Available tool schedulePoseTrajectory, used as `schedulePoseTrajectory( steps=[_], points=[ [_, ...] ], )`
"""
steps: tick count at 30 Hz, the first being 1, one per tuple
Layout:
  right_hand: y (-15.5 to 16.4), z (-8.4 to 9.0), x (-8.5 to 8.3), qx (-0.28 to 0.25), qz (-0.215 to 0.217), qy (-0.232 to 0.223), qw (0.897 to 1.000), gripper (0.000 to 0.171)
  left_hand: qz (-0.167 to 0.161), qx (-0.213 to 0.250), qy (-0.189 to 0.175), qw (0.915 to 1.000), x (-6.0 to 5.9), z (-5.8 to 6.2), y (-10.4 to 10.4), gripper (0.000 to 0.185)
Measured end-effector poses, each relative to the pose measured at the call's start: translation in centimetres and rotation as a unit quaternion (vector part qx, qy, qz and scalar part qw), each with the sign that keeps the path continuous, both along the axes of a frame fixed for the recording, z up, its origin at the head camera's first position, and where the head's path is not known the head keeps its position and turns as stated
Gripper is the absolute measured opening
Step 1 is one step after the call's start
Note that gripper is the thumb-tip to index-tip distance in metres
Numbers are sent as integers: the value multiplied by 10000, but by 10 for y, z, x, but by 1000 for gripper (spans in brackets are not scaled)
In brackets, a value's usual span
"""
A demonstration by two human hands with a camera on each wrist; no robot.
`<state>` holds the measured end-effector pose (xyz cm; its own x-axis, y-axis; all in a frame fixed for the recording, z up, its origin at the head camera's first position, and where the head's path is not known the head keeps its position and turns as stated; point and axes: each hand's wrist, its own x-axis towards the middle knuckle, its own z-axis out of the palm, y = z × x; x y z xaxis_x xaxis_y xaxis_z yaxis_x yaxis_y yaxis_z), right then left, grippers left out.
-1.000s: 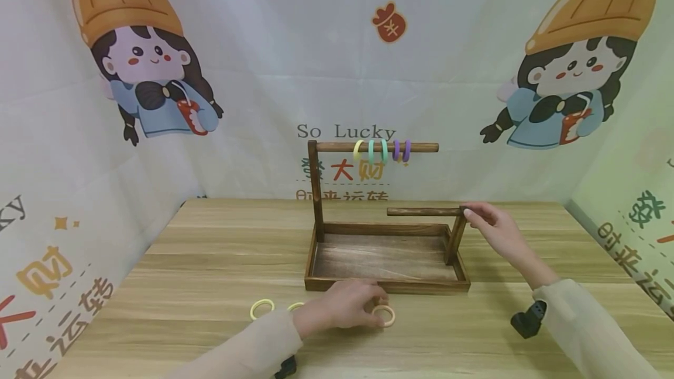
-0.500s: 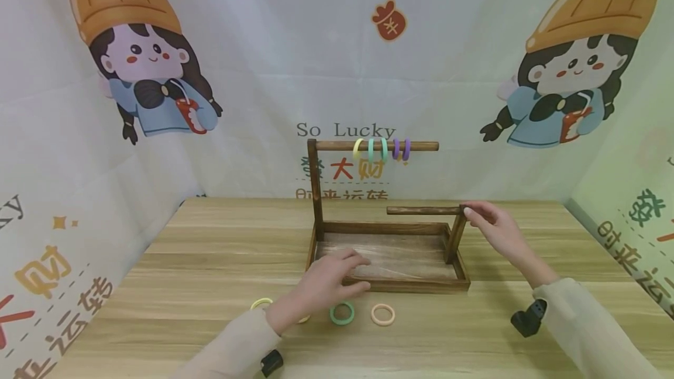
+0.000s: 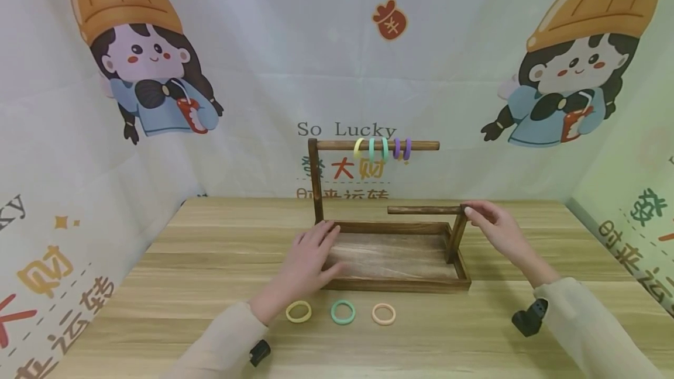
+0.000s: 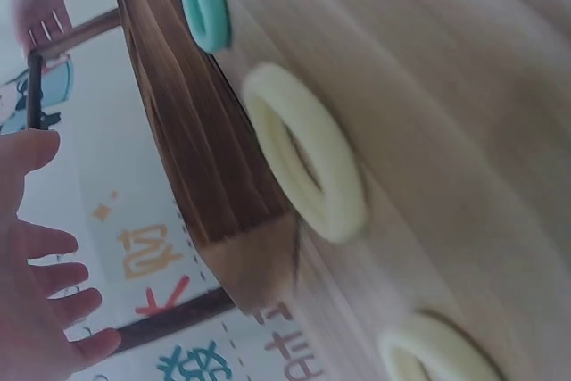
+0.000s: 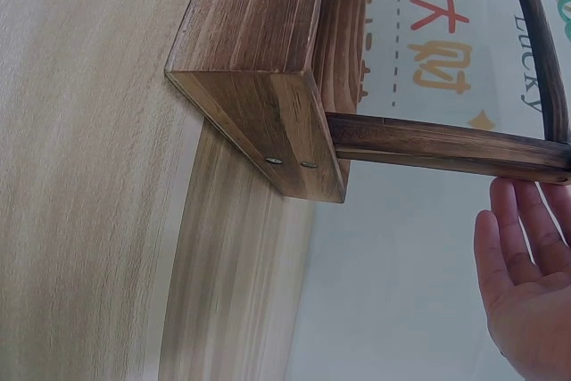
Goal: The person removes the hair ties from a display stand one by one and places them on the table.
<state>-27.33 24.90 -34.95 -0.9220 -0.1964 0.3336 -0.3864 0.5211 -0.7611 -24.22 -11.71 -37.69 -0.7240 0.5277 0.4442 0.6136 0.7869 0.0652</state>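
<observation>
Left hand [image 3: 310, 256] has slid up off the rings onto the tray [image 3: 392, 285] — fingers spread flat; right hand [image 3: 497, 230] pinches the low rod [image 3: 423, 210].

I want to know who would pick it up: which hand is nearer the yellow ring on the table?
Left. The left hand rests on the wooden tray's left front corner, just behind the yellow ring. The right hand is far across, at the short post's top.

Cartoon-girl backdrop [image 3: 152, 75] (lettered "So Lucky") hangs behind the pale wooden table [image 3: 210, 250].
</observation>
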Motion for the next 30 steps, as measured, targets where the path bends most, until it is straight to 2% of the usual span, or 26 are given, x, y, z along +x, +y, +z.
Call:
schedulePoseTrajectory(
  steps=[4, 16, 20, 27, 30],
  points=[
    [1, -1, 0, 27, -14, 10, 10000, 43, 389, -223, -306, 9985, 0, -3, -9, 70],
    [2, -3, -3, 81, -57, 60, 9999, 45, 907, -386, -1411, 9851, 10, -10, -24, 71],
    [2, -3, -3, 85, -76, 40, 9999, 44, 966, -544, -1596, 9809, 13, -12, -27, 69],
    [2, -2, -3, 68, -59, -13, 10000, 46, 721, -426, -1637, 9830, 12, -17, -30, 68],
    [3, -1, -3, 94, -69, 0, 9999, 45, 790, -616, -1679, 9807, 11, -18, -30, 66]
  ],
)
